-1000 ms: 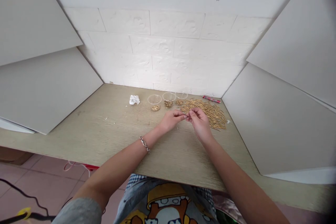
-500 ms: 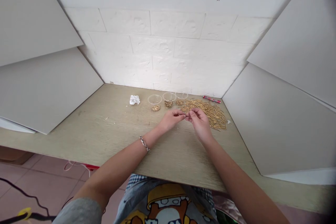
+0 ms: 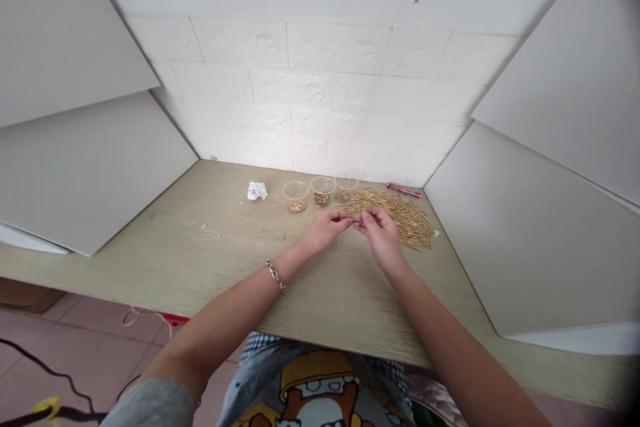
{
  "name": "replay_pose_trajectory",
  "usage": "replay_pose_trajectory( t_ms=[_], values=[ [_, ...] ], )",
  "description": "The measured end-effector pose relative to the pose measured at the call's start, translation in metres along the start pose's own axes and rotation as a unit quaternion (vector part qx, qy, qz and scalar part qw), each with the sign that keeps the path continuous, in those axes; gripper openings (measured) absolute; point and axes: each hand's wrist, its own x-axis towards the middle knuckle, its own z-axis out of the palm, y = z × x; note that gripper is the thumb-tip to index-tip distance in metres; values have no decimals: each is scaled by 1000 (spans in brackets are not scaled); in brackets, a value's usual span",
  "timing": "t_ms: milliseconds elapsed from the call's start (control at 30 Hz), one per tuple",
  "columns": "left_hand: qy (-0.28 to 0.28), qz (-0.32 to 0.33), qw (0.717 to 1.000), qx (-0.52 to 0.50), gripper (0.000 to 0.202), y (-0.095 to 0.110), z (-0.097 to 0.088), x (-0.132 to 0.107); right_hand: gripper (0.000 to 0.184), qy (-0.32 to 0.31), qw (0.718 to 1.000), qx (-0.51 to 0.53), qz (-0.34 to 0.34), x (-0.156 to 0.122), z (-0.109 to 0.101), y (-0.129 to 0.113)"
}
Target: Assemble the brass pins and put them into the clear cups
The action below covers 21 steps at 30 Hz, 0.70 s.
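Note:
My left hand (image 3: 326, 227) and my right hand (image 3: 380, 230) meet fingertip to fingertip just above the table, each closed in a pinch. Whatever sits between the fingertips is too small to make out. Right behind my right hand spreads a loose pile of thin gold-coloured metal pins (image 3: 413, 220). Beyond my left hand stand three clear plastic cups; the left cup (image 3: 295, 190), the middle cup (image 3: 323, 185) and the right cup (image 3: 347, 180) each hold small gold-coloured pieces at the bottom.
A crumpled white tissue (image 3: 257, 191) lies left of the cups. Behind the pile rests a red wrapped stick (image 3: 404, 190). White scraps dot the wooden table (image 3: 175, 247). Grey panels stand on the left (image 3: 100, 167) and right (image 3: 545, 233), with a white brick-patterned wall (image 3: 310, 93) behind.

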Motion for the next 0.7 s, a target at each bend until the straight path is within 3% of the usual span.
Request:
replay_pose_trajectory(
  t_ms=[433, 700],
  values=[
    [16, 30, 999, 7, 19, 5, -1, -3, 28, 6, 1000, -16, -7, -3, 3, -4],
    [-5, 32, 999, 1, 21, 4, -2, -1, 27, -29, 1000, 3, -7, -3, 2, -4]
  ],
)
